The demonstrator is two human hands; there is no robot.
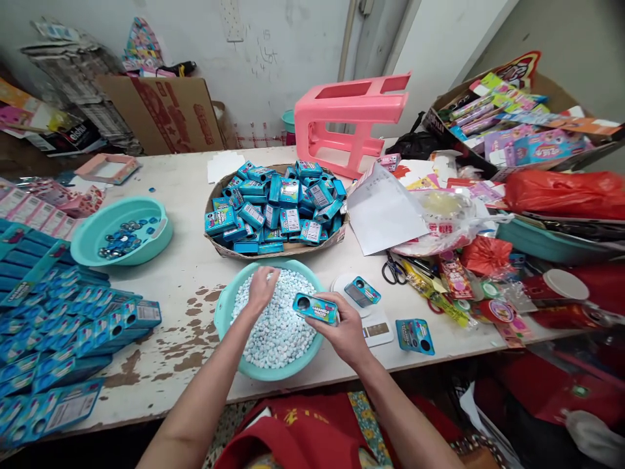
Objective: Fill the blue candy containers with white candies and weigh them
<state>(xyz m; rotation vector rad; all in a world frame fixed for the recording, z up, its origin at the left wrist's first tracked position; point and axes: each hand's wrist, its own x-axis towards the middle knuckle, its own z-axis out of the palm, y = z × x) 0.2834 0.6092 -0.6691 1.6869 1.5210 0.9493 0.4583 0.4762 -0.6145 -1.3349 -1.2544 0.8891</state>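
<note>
A turquoise bowl [225,305] full of small white and pale blue candies [278,339] stands at the table's front. Inside it, my left hand [262,288] is at the candies with its fingers curled; what they hold is hidden. My right hand [347,326] grips a blue candy box [315,309] over the bowl's right side, its dark round hole facing up. Beside that hand, another blue box [362,291] rests on a white scale [379,329]. One more blue box [415,336] lies to the right of the scale.
A cardboard tray [222,249] heaped with blue boxes sits behind the bowl. At left are a second turquoise basin [122,255] with small shiny pieces and rows of blue boxes [117,326]. Scissors [393,270], a pink stool [312,98] and mixed packages [454,260] occupy the right.
</note>
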